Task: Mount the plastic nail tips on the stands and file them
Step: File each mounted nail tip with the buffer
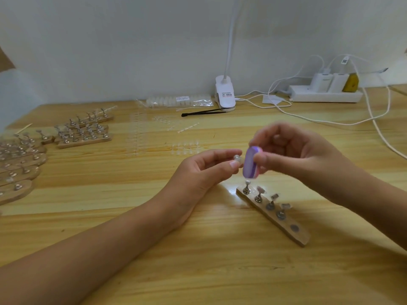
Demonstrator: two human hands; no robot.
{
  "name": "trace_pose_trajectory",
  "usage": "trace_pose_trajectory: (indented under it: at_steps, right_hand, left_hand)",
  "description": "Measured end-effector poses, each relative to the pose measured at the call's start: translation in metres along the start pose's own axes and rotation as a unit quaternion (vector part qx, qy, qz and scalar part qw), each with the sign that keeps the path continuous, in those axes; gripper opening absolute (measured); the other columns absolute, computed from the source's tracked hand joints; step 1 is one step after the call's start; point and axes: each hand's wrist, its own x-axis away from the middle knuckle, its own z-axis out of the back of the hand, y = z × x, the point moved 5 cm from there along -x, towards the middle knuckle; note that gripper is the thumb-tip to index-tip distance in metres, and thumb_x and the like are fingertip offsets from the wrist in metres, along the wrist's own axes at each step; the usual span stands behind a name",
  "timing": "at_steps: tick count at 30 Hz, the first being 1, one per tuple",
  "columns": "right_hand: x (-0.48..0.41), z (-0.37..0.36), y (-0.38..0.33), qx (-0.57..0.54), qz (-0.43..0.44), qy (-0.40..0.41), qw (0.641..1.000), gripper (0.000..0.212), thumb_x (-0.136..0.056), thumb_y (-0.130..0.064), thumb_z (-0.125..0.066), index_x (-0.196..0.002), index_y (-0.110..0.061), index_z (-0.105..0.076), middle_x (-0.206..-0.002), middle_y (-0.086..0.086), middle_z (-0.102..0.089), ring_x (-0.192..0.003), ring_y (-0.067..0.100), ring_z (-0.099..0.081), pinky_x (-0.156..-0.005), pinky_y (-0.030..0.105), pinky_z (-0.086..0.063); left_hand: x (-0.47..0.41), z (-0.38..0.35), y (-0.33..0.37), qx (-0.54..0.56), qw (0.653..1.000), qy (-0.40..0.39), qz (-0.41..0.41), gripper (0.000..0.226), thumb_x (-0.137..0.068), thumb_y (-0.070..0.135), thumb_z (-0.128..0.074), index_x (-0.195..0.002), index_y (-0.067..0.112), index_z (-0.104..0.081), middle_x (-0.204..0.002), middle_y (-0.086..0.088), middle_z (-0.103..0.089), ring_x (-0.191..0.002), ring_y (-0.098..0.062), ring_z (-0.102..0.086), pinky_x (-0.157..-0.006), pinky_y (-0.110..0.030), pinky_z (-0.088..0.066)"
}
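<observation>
Two hands at the filing step: our left hand (207,170) pinches a stand with its nail tip (237,160) above the worktop (198,260), our right hand (293,155) grips the purple file (250,165) (blurred), which next needs light, steady strokes.

wooden table (198,271), white wall (110,40), clip lamp (225,93)

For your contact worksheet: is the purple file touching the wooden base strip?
Apart. The head view shows the purple file raised in the right hand, above the wooden base strip.
</observation>
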Motion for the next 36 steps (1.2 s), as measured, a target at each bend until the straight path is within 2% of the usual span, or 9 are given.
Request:
trace_pose_trajectory:
  at_steps: [3,8,13,15,17,22,28,33,36]
  right_hand:
    - [-0.001,0.009,-0.003,-0.01,0.021,0.071,0.997,0.029,-0.078,-0.023,-0.07,-0.106,-0.016,-0.063,-0.09,-0.003,-0.071,-0.082,0.014,-0.071,-0.074,0.022,-0.057]
    - [0.0,0.001,0.0,0.052,0.004,-0.024,0.998,0.03,-0.077,-0.027,-0.072,-0.1,-0.009,-0.066,-0.092,0.006,-0.071,-0.083,0.018,-0.07,-0.077,0.027,-0.058]
    - [-0.001,0.015,-0.005,-0.011,0.047,0.091,0.995,0.02,-0.082,-0.019,-0.068,-0.102,-0.015,-0.065,-0.088,0.0,-0.07,-0.079,0.013,-0.069,-0.074,0.021,-0.056]
    - [-0.001,0.012,-0.006,0.021,0.017,0.013,1.0,0.018,-0.085,-0.023,-0.07,-0.1,-0.014,-0.066,-0.089,0.005,-0.072,-0.079,0.016,-0.07,-0.074,0.023,-0.057]
    - [0.001,0.002,-0.001,0.06,-0.012,-0.067,0.996,0.021,-0.083,-0.026,-0.072,-0.099,-0.012,-0.068,-0.092,0.01,-0.072,-0.081,0.019,-0.071,-0.075,0.026,-0.057]
    - [0.001,0.004,-0.002,0.001,0.027,0.062,0.998,0.025,-0.078,-0.024,-0.07,-0.101,-0.014,-0.067,-0.088,0.003,-0.072,-0.078,0.014,-0.069,-0.076,0.022,-0.056]
    - [0.001,-0.002,-0.004,0.044,-0.008,-0.028,0.999,0.023,-0.08,-0.023,-0.068,-0.1,-0.012,-0.07,-0.088,0.007,-0.071,-0.077,0.014,-0.068,-0.07,0.021,-0.055]
    - [0.0,-0.003,-0.007,0.016,0.037,0.048,0.998,0.024,-0.081,-0.019,-0.066,-0.103,-0.011,-0.069,-0.088,0.004,-0.07,-0.078,0.009,-0.065,-0.072,0.017,-0.053]
    - [0.0,-0.003,-0.007,0.024,0.037,0.032,0.999,0.023,-0.08,-0.019,-0.067,-0.102,-0.013,-0.069,-0.092,0.007,-0.07,-0.081,0.01,-0.066,-0.074,0.017,-0.053]
  left_hand:
    - [0.0,-0.001,0.001,0.004,1.0,0.002,0.0,0.038,-0.074,0.037,-0.075,-0.107,0.019,-0.075,-0.107,-0.002,-0.074,-0.102,-0.012,-0.066,-0.097,-0.028,-0.049]
    - [0.001,-0.003,0.002,-0.011,1.0,-0.008,-0.005,0.031,-0.074,0.038,-0.074,-0.101,0.022,-0.077,-0.101,0.0,-0.074,-0.099,-0.011,-0.066,-0.093,-0.027,-0.051]
    - [0.002,-0.006,0.002,-0.039,0.999,-0.02,0.006,0.024,-0.074,0.035,-0.077,-0.094,0.021,-0.078,-0.091,0.002,-0.075,-0.086,-0.006,-0.066,-0.081,-0.016,-0.051]
    - [0.002,-0.005,0.001,-0.038,0.999,-0.022,0.007,0.022,-0.076,0.033,-0.075,-0.093,0.02,-0.078,-0.088,0.003,-0.075,-0.082,-0.005,-0.064,-0.078,-0.016,-0.05]
    - [0.002,-0.005,0.002,-0.037,0.999,-0.026,0.008,0.018,-0.079,0.031,-0.071,-0.091,0.021,-0.078,-0.086,0.004,-0.074,-0.081,-0.004,-0.063,-0.079,-0.018,-0.051]
    - [0.004,-0.006,0.005,-0.044,0.999,-0.023,0.012,0.02,-0.076,0.032,-0.073,-0.091,0.02,-0.077,-0.086,0.004,-0.074,-0.079,-0.003,-0.062,-0.077,-0.016,-0.05]
    - [0.007,-0.009,0.008,-0.057,0.998,-0.029,0.0,0.025,-0.073,0.031,-0.073,-0.095,0.018,-0.074,-0.093,-0.004,-0.075,-0.089,-0.008,-0.069,-0.082,-0.016,-0.052]
    - [0.007,-0.011,0.006,-0.088,0.996,-0.033,-0.002,0.011,-0.082,0.02,-0.075,-0.093,0.018,-0.075,-0.097,-0.009,-0.074,-0.09,-0.013,-0.069,-0.083,-0.018,-0.053]
    - [0.008,-0.012,0.006,-0.097,0.994,-0.041,-0.005,0.011,-0.084,0.019,-0.075,-0.095,0.017,-0.075,-0.096,-0.007,-0.075,-0.09,-0.014,-0.069,-0.083,-0.019,-0.053]
